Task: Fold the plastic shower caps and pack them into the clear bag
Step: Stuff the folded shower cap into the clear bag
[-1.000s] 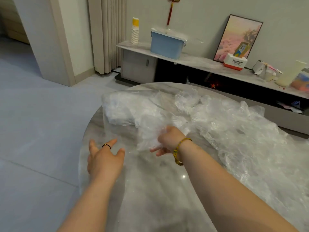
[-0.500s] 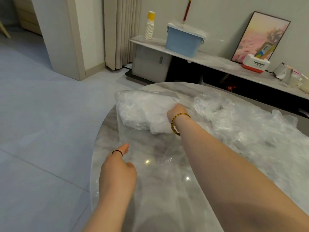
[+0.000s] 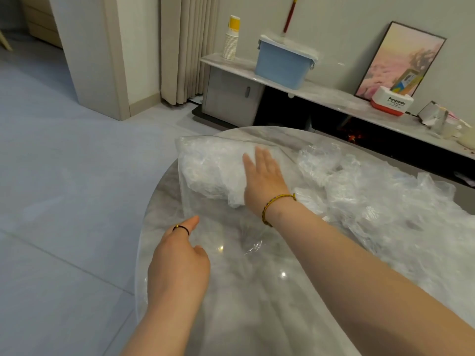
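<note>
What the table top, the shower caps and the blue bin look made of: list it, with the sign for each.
Table top: polished grey marble or a stone-look slab, going by the veining and sharp light glints.
Shower caps: thin glossy plastic film, since they are crinkled, see-through and whitish where bunched.
Blue bin: probably rigid moulded plastic with a matte finish, judging by its even colour and smooth walls.
</note>
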`<state>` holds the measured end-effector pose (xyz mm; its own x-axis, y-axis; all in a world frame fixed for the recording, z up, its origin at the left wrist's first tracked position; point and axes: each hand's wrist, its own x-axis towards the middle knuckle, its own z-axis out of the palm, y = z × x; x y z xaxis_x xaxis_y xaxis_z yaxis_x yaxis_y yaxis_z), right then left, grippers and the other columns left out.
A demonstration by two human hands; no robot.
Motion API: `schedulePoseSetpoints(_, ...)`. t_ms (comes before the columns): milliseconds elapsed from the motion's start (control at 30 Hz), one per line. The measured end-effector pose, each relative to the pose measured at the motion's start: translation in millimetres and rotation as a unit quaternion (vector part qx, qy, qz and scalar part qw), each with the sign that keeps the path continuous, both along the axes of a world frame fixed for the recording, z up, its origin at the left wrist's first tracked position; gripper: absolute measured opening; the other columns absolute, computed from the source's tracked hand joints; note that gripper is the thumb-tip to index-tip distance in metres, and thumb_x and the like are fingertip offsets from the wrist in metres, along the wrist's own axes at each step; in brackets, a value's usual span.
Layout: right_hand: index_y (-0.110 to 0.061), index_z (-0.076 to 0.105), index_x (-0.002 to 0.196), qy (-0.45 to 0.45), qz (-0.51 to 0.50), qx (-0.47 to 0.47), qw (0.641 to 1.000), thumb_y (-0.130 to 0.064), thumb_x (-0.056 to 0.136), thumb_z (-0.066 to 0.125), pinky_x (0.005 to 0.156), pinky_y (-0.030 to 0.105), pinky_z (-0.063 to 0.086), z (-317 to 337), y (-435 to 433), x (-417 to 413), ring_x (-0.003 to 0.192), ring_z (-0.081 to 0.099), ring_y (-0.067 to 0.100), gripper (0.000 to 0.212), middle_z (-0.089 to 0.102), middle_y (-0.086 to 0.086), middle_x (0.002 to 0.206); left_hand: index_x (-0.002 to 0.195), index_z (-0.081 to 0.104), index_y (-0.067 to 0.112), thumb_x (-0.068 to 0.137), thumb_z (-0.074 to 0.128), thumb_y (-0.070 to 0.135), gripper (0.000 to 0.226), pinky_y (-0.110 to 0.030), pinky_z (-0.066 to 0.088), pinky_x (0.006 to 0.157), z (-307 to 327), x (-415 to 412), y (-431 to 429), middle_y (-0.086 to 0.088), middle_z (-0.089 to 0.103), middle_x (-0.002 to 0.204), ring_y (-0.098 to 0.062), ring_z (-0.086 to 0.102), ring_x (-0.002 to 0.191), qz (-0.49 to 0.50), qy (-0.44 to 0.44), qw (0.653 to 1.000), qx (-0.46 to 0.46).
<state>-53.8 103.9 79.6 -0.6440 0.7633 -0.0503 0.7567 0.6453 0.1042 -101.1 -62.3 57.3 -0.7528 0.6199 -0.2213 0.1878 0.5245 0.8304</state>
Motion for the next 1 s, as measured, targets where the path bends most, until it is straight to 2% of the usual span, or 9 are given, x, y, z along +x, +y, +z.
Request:
schedulePoseSetpoints(100, -0.017, -0.015, 0.146, -0.074, 0.040, -0.025, 0.996, -0.022, 0.097, 0.040, 0.115, 0.038, -0.006, -12, -6, 0, 0.141, -0.018, 0.027, 0.074, -0.025, 0.011, 0.152, 0.133, 0.045, 0.027, 0.087, 0.040, -0.001, 0.054, -0.027, 0.033, 0.062, 0, 0, 1, -0.020, 0.055, 0.123, -0.028, 0.046, 0.074, -0.001, 0.010, 1.000, -0.004)
schedulePoseSetpoints(167, -0.017, -0.017, 0.146, -0.119, 0.015, -0.049, 0.992, -0.018, 0.097, 0.039, 0.115, 0.040, -0.005, -22, -2, -3, 0.141, -0.018, 0.027, 0.074, -0.026, 0.011, 0.151, 0.133, 0.045, 0.028, 0.088, 0.039, -0.001, 0.054, -0.027, 0.032, 0.059, 0, 0, 1, -0.019, 0.055, 0.124, -0.022, 0.041, 0.070, 0.002, 0.014, 1.000, -0.009)
schedulePoseSetpoints(300, -0.012, -0.015, 0.146, -0.126, -0.038, -0.085, 0.988, -0.025, 0.096, 0.044, 0.116, 0.039, -0.003, -22, 15, -12, 0.142, -0.015, 0.028, 0.079, -0.023, 0.014, 0.151, 0.133, 0.045, 0.028, 0.088, 0.038, -0.002, 0.054, -0.022, 0.029, 0.048, 0, -1, -1, -0.016, 0.055, 0.126, -0.016, 0.039, 0.058, 0.011, 0.024, 0.999, -0.019)
schedulePoseSetpoints(367, -0.010, -0.013, 0.146, -0.121, -0.034, -0.074, 0.989, -0.021, 0.095, 0.045, 0.117, 0.037, -0.002, -19, 24, -14, 0.142, -0.013, 0.027, 0.078, -0.020, 0.013, 0.152, 0.133, 0.045, 0.028, 0.088, 0.038, -0.003, 0.055, -0.021, 0.027, 0.046, 0, -3, -1, -0.014, 0.055, 0.126, -0.009, 0.039, 0.053, 0.018, 0.025, 0.999, -0.023)
schedulePoseSetpoints(433, -0.009, -0.011, 0.147, -0.131, -0.023, -0.052, 0.990, -0.019, 0.095, 0.043, 0.117, 0.036, -0.003, -18, 34, -11, 0.143, -0.012, 0.025, 0.075, -0.017, 0.012, 0.154, 0.132, 0.045, 0.029, 0.088, 0.037, -0.003, 0.055, -0.019, 0.027, 0.045, -2, -4, 1, -0.013, 0.055, 0.126, -0.007, 0.040, 0.052, 0.022, 0.024, 0.999, -0.029)
schedulePoseSetpoints(533, -0.009, -0.009, 0.147, -0.165, -0.035, -0.059, 0.984, -0.029, 0.095, 0.044, 0.117, 0.036, -0.003, -22, 44, -3, 0.143, -0.011, 0.024, 0.077, -0.015, 0.010, 0.154, 0.133, 0.044, 0.030, 0.089, 0.037, -0.002, 0.055, -0.018, 0.027, 0.046, -4, -2, 3, -0.011, 0.055, 0.127, -0.012, 0.040, 0.056, 0.015, 0.025, 0.999, -0.034)
schedulePoseSetpoints(767, -0.016, -0.007, 0.148, -0.073, -0.044, -0.098, 0.992, -0.031, 0.087, 0.058, 0.115, 0.037, -0.003, -17, 44, 9, 0.143, -0.012, 0.025, 0.090, -0.015, 0.010, 0.154, 0.135, 0.042, 0.030, 0.087, 0.038, -0.003, 0.058, -0.025, 0.034, 0.050, -8, 1, 7, -0.011, 0.054, 0.125, -0.013, 0.044, 0.056, 0.013, 0.029, 0.999, -0.022)
schedulePoseSetpoints(867, -0.017, -0.009, 0.148, -0.068, -0.016, -0.071, 0.995, -0.040, 0.088, 0.055, 0.115, 0.038, -0.004, -8, 34, 14, 0.143, -0.012, 0.025, 0.090, -0.017, 0.011, 0.154, 0.135, 0.042, 0.028, 0.086, 0.039, -0.004, 0.058, -0.026, 0.035, 0.051, -10, 1, 8, -0.006, 0.051, 0.129, -0.016, 0.046, 0.060, 0.015, 0.041, 0.999, -0.015)
schedulePoseSetpoints(1000, -0.014, -0.008, 0.148, -0.056, 0.017, -0.054, 0.997, -0.034, 0.094, 0.047, 0.115, 0.035, -0.004, 3, 11, 25, 0.143, -0.013, 0.024, 0.079, -0.019, 0.010, 0.154, 0.137, 0.041, 0.025, 0.086, 0.040, -0.002, 0.057, -0.026, 0.033, 0.052, -8, -1, 6, 0.000, 0.043, 0.138, -0.020, 0.049, 0.066, 0.014, 0.069, 0.997, -0.020)
